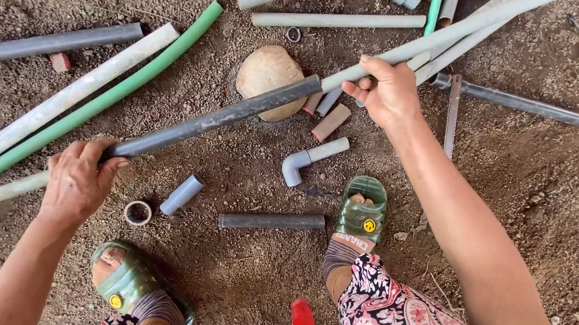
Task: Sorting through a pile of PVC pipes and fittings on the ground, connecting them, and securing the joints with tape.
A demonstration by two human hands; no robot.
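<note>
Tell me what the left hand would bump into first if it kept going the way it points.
Probably the green hose: the left hand, closed round the dark pipe, points up-left toward it. Depth is hard to judge.

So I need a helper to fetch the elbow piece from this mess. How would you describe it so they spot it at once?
Start at the round tan stone in the middle of the dirt, then look below and to its right, just above the green sandal. There lies the elbow piece, a short pale pipe ending in a grey bend. Its neighbours are all straight; only this one curves.
</note>
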